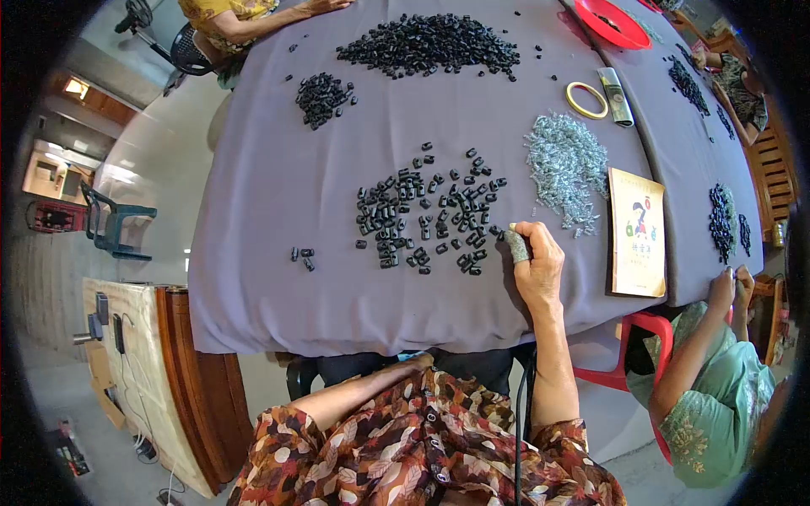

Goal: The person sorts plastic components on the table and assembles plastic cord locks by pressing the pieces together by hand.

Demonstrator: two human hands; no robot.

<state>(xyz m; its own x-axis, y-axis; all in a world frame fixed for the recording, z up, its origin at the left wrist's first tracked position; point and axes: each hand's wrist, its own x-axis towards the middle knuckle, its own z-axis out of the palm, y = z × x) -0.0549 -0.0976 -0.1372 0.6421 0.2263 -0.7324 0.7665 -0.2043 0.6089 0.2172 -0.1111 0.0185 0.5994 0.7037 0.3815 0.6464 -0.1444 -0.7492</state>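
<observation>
My right hand [538,260] is over the grey cloth at the right edge of a spread of small black pieces [426,211], its fingers bent together and a greyish wrap on one finger. Whether a piece sits between the fingertips is too small to tell. Low at the table's front edge, my left hand [418,361] rests near my lap, its fingers mostly hidden. Clear small pieces [567,164] lie heaped beyond my right hand, with a booklet [637,234] to their right.
A large black heap [430,44] and a smaller one [322,99] lie farther back. Near the cloth seam are a yellow ring [586,99], a packet [616,97] and a red tray [614,24]. Other people sit at the right and the far left side.
</observation>
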